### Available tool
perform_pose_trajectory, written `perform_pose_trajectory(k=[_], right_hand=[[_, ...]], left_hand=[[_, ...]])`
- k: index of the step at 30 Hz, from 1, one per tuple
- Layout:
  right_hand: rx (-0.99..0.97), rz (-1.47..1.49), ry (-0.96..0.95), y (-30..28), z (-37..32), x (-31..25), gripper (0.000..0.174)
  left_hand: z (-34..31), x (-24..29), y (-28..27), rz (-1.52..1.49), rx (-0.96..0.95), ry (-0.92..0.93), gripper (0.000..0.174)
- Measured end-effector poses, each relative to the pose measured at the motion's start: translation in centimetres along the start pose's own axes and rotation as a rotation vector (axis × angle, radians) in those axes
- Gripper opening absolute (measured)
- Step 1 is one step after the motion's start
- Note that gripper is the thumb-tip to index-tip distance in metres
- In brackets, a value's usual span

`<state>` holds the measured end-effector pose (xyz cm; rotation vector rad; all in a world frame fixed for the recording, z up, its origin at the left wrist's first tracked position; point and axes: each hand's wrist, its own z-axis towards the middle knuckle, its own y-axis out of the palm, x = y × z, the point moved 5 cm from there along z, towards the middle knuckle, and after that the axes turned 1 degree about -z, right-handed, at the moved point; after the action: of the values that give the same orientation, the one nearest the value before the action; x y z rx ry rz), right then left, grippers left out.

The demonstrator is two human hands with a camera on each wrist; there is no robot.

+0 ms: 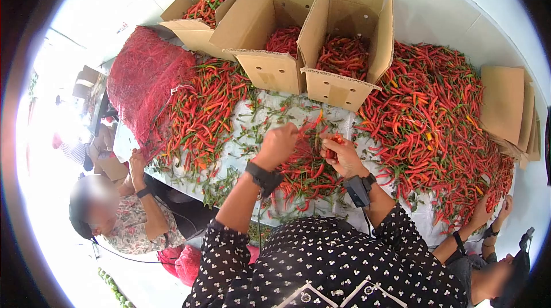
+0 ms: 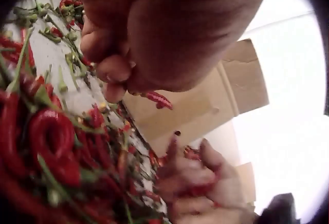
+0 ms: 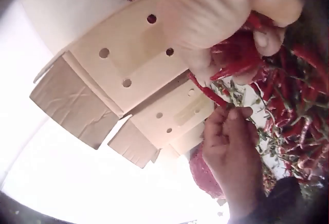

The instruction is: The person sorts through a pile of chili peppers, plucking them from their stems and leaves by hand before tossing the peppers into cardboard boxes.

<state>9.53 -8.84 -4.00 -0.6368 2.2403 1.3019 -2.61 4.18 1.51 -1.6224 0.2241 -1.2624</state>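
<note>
My left hand point(image 1: 279, 146) pinches a red chili pepper point(image 3: 209, 91) near its stem end, and the pepper points toward my other hand. A bunch of red chili peppers point(image 3: 239, 54) lies in my right hand point(image 1: 344, 158), its fingers curled round them. In the head view the two hands are a short way apart over a small heap of chili peppers point(image 1: 307, 177) on the white table covering point(image 1: 221, 162). Loose green stems point(image 1: 244, 136) are scattered around that heap.
Cardboard boxes holding red chilies stand along the wall, the nearest box point(image 1: 338, 89) just beyond my hands. A large chili pile point(image 1: 430, 130) spreads to the right, another point(image 1: 201, 116) beside a red mesh sack point(image 1: 143, 75). Other people work at both sides. Folded cardboard point(image 1: 505, 104) leans far right.
</note>
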Motion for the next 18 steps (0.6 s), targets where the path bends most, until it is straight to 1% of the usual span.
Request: perform_pose_trajectory(k=[1, 2, 3, 4, 6, 7, 8, 9, 10, 11, 13, 14, 16, 17, 18], right_hand=[[-0.007, -0.030, -0.013, 0.6, 0.0, -0.1, 0.020], [-0.015, -0.060, -0.025, 1.3, 0.0, -0.1, 0.021], [0.011, -0.086, -0.028, 2.0, -0.4, -0.4, 0.018], [0.007, -0.088, -0.025, 2.4, -0.4, -0.1, 0.018], [0.127, -0.252, -0.090, 2.1, -0.7, -0.1, 0.015], [0.126, -0.256, -0.091, 2.3, -0.8, 0.3, 0.015], [0.097, -0.303, -0.206, 2.8, -0.9, 0.1, 0.014], [0.067, -0.348, -0.322, 3.2, -1.2, -0.2, 0.013], [0.066, -0.350, -0.323, 3.3, -1.3, -0.3, 0.013], [0.083, -0.381, -0.357, 3.3, -1.5, -0.6, 0.012], [0.096, -0.411, -0.396, 3.7, -2.1, -1.6, 0.011], [0.101, -0.388, -0.434, 3.8, -2.6, -2.5, 0.010], [0.117, -0.361, -0.472, 3.0, -3.3, -3.2, 0.011], [0.168, -0.225, -0.352, 1.6, -3.0, -2.8, 0.013], [0.216, -0.089, -0.233, 0.3, -2.6, -2.3, 0.015]], left_hand=[[-1.0, 0.9, 0.1, 0.002, 0.002, -0.003, 0.010], [-1.9, 2.1, 0.4, -0.071, 0.003, 0.051, 0.010], [-2.6, 3.0, 0.5, -0.144, 0.006, 0.104, 0.010], [-3.1, 3.3, 0.6, -0.143, 0.009, 0.101, 0.010], [-3.9, 3.5, 1.1, -0.114, -0.016, 0.033, 0.011], [-4.0, 3.1, 1.3, -0.090, 0.017, -0.025, 0.011], [-4.0, 3.1, 1.5, -0.092, 0.020, -0.025, 0.011], [-3.8, 3.1, 1.2, -0.114, 0.074, -0.068, 0.010], [-3.6, 3.0, 0.8, -0.134, 0.128, -0.111, 0.010], [-3.2, 2.6, 1.0, -0.134, 0.129, -0.110, 0.010], [-2.0, 0.8, 0.8, 0.206, 0.243, -0.099, 0.011], [-1.4, -1.7, 0.9, 0.072, 0.180, -0.322, 0.012], [-0.4, -1.2, -0.5, 0.253, 0.235, -0.158, 0.014], [0.1, -0.9, -0.3, 0.252, 0.234, -0.154, 0.014], [0.6, 0.2, -0.1, 0.290, 0.276, -0.053, 0.014]])
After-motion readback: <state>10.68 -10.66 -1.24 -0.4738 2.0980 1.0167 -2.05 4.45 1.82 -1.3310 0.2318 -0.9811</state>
